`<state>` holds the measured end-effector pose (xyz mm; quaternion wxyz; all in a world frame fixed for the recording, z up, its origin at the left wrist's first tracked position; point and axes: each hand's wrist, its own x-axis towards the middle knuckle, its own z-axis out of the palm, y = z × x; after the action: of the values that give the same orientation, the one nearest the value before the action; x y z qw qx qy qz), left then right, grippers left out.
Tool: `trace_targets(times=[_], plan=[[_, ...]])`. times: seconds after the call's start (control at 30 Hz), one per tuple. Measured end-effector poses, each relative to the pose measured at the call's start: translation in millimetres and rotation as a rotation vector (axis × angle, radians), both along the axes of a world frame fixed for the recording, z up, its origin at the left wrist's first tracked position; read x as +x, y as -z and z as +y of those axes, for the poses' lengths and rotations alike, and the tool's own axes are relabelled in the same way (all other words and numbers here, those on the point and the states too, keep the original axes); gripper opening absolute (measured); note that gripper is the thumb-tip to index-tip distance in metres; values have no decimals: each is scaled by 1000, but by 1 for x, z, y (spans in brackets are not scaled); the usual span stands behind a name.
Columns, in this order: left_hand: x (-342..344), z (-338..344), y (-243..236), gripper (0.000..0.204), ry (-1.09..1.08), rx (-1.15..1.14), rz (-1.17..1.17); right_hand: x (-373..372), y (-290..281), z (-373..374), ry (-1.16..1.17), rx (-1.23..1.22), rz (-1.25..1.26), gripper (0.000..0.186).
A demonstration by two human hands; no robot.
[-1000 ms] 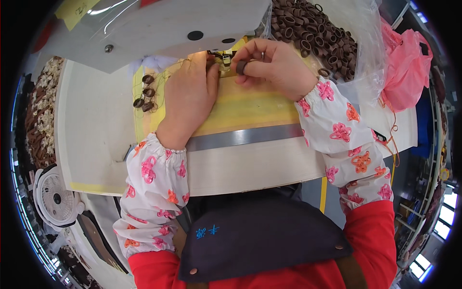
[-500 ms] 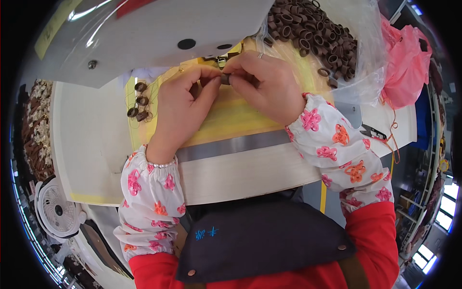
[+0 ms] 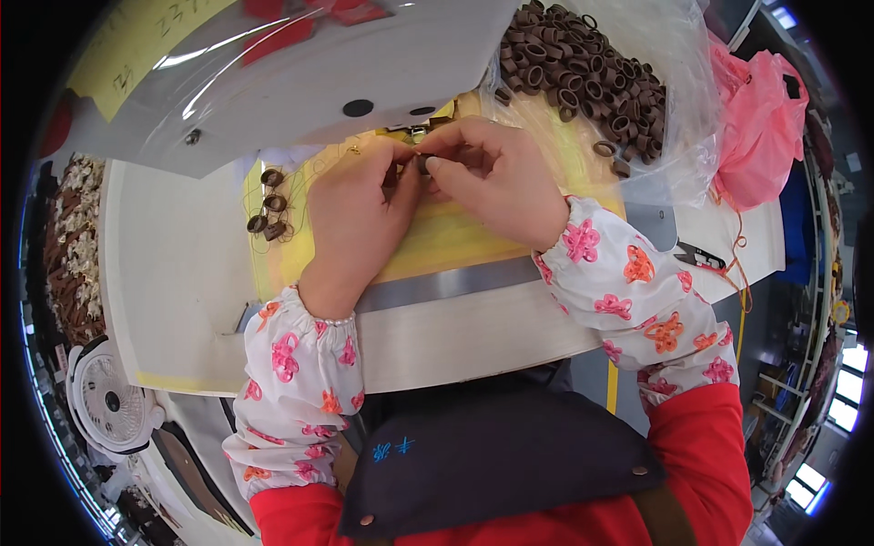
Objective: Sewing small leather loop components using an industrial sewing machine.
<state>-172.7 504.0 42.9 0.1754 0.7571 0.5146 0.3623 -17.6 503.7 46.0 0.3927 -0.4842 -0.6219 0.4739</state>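
Note:
Just in front of the sewing machine's presser foot [image 3: 418, 133], my two hands meet with fingertips pinched together. A small brown loop [image 3: 422, 165] is held between them, mostly covered by fingers. My left hand [image 3: 360, 207] is closed on its left side, thumb and forefinger together. On the other side, my right hand [image 3: 503, 182] grips it between thumb and bent forefinger. Several brown loops [image 3: 276, 202] with loose threads lie on the yellow-covered bed left of my left hand. Beyond my right hand is a big heap of brown loops [image 3: 583, 73] on clear plastic.
The grey-white machine head [image 3: 300, 100] overhangs the work from the far left. To the right are a pink plastic bag [image 3: 760, 136], black thread snips [image 3: 699, 256] and an orange cord [image 3: 743, 246]. A white fan [image 3: 109, 400] stands beyond the table's left edge.
The view has shifted slightly. My hands stay at the presser foot, and the fingers have turned around the brown loop, which now shows less between them.

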Motion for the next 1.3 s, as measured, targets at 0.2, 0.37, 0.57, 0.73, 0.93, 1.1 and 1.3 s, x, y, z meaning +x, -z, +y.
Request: trace_targets(times=[0.2, 0.37, 0.57, 0.73, 0.93, 1.1, 1.3], plan=[[-4, -3, 1, 11, 68, -108, -249, 4, -12, 2, -21, 65, -134, 15], [-6, 7, -1, 19, 120, -242, -373, 11, -1, 3, 26, 239, 41, 21], [-6, 7, 3, 23, 217, -332, -271, 5, -5, -1, -130, 672, -328, 28], [-18, 1, 3, 19, 238, -175, -215, -5, -6, -9, -143, 779, -439, 21], [-12, 0, -2, 22, 162, -343, -153, 4, -3, -13, -131, 642, -383, 19], [-16, 7, 4, 23, 152, -154, -210, 0, -2, -1, 32, 292, -221, 17], [-14, 14, 8, 21, 85, -142, -179, -1, 2, 9, 76, 365, -189, 13]])
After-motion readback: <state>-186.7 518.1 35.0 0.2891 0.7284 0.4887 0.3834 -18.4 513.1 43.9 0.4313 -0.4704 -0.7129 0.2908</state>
